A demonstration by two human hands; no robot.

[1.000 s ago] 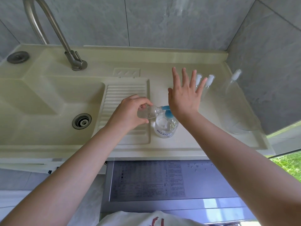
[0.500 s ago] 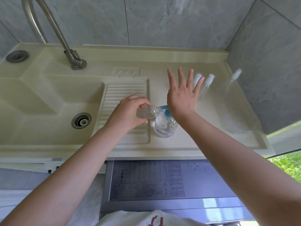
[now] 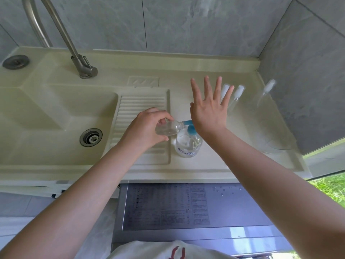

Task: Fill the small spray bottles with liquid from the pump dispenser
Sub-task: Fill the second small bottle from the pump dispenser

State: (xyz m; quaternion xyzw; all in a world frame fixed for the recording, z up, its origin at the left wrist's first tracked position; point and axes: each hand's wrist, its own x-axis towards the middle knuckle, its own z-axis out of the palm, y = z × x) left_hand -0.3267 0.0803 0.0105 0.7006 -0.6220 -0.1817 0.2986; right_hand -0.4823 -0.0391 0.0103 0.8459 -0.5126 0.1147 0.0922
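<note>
My left hand (image 3: 147, 128) grips a small clear bottle (image 3: 169, 128), tilted on its side with its open neck against the blue nozzle of the pump dispenser (image 3: 188, 144). The dispenser is a clear round bottle with a blue pump head, standing on the counter beside the ribbed drainboard. My right hand (image 3: 209, 111) has straight, spread fingers, and its palm heel rests on the blue pump head. Two small spray bottles with white caps (image 3: 237, 96) lie just beyond my right fingers, one partly hidden by them.
A cream sink basin (image 3: 56, 116) with a metal drain (image 3: 91, 137) lies to the left, with a tall metal tap (image 3: 82, 66) behind it. A large clear spray bottle (image 3: 267, 101) and a clear bowl (image 3: 274, 144) sit at the right by the grey wall.
My right hand has sunk slightly over the pump head. My left hand and the small bottle stay in place.
</note>
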